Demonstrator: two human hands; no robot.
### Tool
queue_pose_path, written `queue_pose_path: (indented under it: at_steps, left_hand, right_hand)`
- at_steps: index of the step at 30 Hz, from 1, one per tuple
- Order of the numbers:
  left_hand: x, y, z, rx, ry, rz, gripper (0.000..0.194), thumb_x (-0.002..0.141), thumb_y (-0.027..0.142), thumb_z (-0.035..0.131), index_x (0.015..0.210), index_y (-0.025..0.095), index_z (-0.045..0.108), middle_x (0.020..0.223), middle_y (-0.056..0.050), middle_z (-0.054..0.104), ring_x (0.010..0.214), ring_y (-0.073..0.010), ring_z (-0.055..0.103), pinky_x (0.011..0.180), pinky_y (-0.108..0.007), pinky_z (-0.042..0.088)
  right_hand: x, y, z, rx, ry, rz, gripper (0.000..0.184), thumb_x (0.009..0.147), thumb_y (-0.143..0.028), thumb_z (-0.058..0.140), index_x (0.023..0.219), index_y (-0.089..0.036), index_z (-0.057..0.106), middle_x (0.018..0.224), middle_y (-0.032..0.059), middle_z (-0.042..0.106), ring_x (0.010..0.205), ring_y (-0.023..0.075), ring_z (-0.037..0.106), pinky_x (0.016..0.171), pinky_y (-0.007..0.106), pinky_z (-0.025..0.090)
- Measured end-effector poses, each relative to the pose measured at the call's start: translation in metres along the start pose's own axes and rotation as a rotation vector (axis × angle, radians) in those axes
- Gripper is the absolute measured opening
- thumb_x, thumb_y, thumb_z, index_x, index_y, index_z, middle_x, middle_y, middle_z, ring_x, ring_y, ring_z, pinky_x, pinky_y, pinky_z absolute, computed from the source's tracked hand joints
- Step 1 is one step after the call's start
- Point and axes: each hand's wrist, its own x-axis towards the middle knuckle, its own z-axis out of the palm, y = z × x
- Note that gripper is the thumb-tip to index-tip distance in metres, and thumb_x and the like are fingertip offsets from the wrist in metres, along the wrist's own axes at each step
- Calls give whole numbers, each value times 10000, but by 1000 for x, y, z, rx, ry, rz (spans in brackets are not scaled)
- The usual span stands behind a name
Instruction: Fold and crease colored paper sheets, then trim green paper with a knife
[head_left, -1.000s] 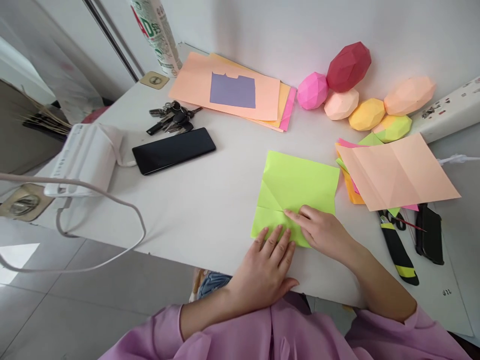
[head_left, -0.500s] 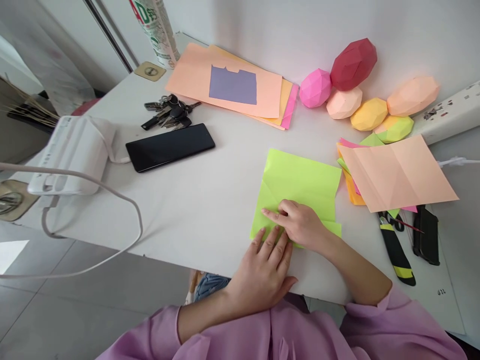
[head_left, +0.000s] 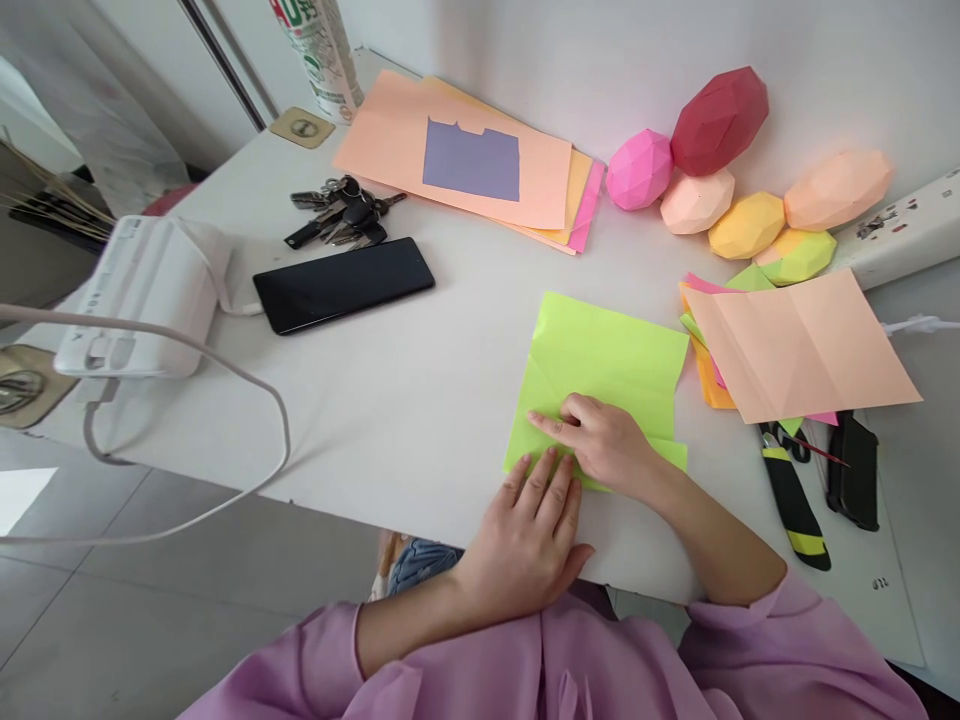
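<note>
A lime-green paper sheet (head_left: pixel 607 350) with fold creases lies on the white table (head_left: pixel 420 400) near its front edge. My left hand (head_left: pixel 529 535) rests flat on the sheet's near left corner, fingers stretched out and together. My right hand (head_left: pixel 604 440) lies on the sheet just beyond it, index finger extended and pressing along a horizontal crease toward the left, the other fingers curled. Neither hand lifts the paper.
A peach sheet (head_left: pixel 799 345) tops a coloured paper pile at right, with a cutter (head_left: pixel 795 505) and a black case (head_left: pixel 855 470) beside it. Faceted paper shapes (head_left: pixel 720 170) sit by the wall. A phone (head_left: pixel 345 283), keys (head_left: pixel 337 215), a paper stack (head_left: pixel 465 160) and a white device (head_left: pixel 146 295) lie left.
My right index finger slid leftward along the crease of the green sheet. The left hand stayed flat on the near corner. The view shifted slightly.
</note>
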Motion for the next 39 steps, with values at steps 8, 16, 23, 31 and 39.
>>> queue_pose_path:
  at_steps: [8,16,23,31,39]
  left_hand:
    - [-3,2,1,41,66,-14,518,908,434,449,1203,29,584,1293,-215,584,1261,-373,486,1023,-489,410]
    - [-5,6,0,104,62,-105,548,907,432,419,1165,-19,594,1122,-215,651,1098,-358,593,946,-443,459]
    - [-7,9,3,127,58,-133,570,934,459,343,1195,13,585,1140,-180,628,1088,-310,557,1016,-434,391]
    - [-5,10,-3,164,-14,-135,566,929,460,359,1210,31,598,1162,-163,623,1079,-304,533,974,-478,403]
    - [-5,16,-6,274,-73,-156,657,948,554,296,1237,41,587,1194,-176,634,1110,-298,558,995,-444,401]
  right_hand:
    - [1,0,-1,-12,12,-9,487,893,-88,338,1275,-258,586,814,41,536,653,146,422,530,246,310]
    - [-1,3,3,-34,60,-59,531,870,-43,351,1294,-279,566,834,33,509,649,139,415,524,240,294]
    - [-1,3,3,-23,67,-57,529,864,-47,355,1296,-266,566,839,36,515,654,145,414,539,249,293]
    - [-1,4,3,-9,83,-62,492,891,-66,347,1280,-263,575,834,36,513,663,145,422,543,245,295]
    - [-1,4,6,-56,164,-118,505,870,-29,360,1267,-244,586,805,23,486,637,127,415,521,226,289]
